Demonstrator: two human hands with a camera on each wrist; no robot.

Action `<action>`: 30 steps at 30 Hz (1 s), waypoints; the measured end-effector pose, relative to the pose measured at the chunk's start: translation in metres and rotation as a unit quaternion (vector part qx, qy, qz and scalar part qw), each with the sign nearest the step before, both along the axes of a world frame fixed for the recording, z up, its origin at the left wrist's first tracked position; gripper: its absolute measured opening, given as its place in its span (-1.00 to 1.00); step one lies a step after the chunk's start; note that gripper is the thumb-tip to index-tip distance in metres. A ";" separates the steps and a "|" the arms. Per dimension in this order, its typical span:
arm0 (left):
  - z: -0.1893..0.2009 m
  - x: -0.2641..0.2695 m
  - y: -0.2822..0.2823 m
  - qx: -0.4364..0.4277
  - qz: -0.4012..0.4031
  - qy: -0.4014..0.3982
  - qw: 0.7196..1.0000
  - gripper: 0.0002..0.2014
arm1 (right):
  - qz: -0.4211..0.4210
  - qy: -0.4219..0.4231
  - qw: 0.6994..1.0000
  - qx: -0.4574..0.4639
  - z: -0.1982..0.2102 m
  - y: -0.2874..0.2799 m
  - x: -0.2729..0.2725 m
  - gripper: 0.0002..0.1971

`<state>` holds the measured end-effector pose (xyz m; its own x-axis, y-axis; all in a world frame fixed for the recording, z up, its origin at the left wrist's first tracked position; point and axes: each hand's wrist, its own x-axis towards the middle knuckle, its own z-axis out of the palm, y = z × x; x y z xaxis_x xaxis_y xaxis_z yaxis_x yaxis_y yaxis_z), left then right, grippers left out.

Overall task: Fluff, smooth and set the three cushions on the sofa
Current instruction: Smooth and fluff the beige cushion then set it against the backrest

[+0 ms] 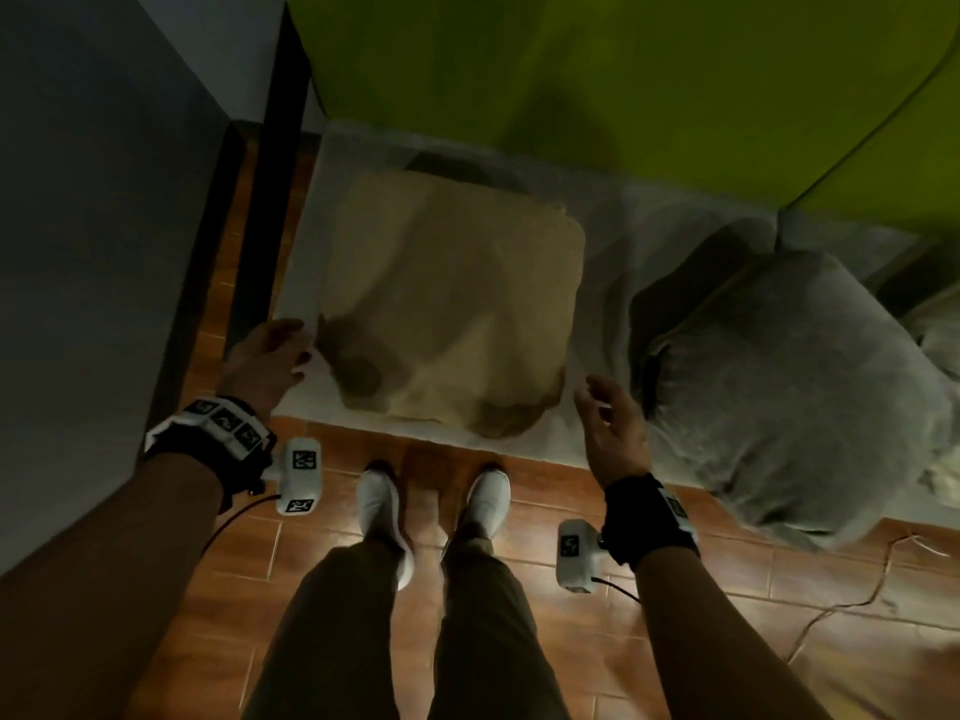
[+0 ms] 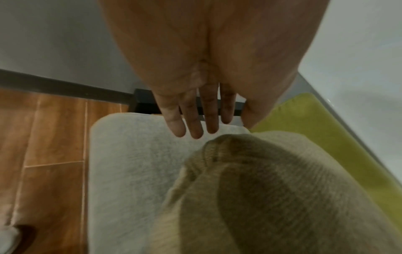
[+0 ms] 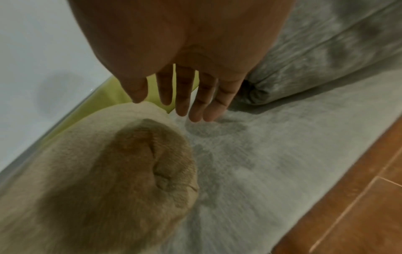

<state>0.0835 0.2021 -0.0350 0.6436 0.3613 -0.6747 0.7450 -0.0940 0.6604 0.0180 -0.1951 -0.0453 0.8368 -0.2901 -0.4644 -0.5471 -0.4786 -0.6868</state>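
A tan cushion lies flat on the pale grey sofa seat, its near corners dented and shadowed. A grey cushion lies to its right, overhanging the seat's front edge. My left hand hovers at the tan cushion's near left corner, fingers straight, holding nothing. My right hand hovers between the two cushions near the seat front, fingers straight and spread, holding nothing. A third cushion shows only as a pale sliver at the far right edge.
The sofa's green backrest rises behind the seat. A dark post and grey wall stand close on the left. Wooden floor lies under my feet, with a thin cable on the right.
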 end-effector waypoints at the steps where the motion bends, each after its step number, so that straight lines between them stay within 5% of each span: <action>1: 0.000 -0.009 0.002 -0.002 -0.009 0.009 1.000 -0.79 | 0.007 0.006 1.000 -0.008 -0.001 -0.001 -0.010 -0.67; 8: -0.011 -0.036 0.002 -0.025 -0.101 0.043 0.994 -0.81 | 0.020 0.036 0.998 0.040 -0.019 0.041 -0.031 -0.83; 14: -0.016 -0.018 -0.013 -0.106 -0.084 0.072 0.988 -0.81 | -0.250 0.106 0.925 0.266 -0.032 0.077 -0.017 -0.71; 18: -0.017 -0.005 -0.020 -0.116 -0.101 0.117 0.981 -0.73 | -0.187 0.128 0.958 0.177 -0.041 0.082 -0.009 -0.68; 22: -0.023 0.004 -0.012 0.015 -0.234 0.129 0.963 -0.62 | -0.145 0.149 0.972 0.114 -0.042 0.076 0.001 -0.66; 27: -0.020 0.007 -0.011 -0.023 -0.224 0.149 0.963 -0.88 | -0.142 0.156 0.963 0.167 -0.031 0.069 0.009 -0.73; 30: -0.018 0.003 -0.009 -0.021 -0.216 0.140 0.966 -0.71 | -0.110 0.145 0.967 0.179 -0.025 0.067 0.014 -0.68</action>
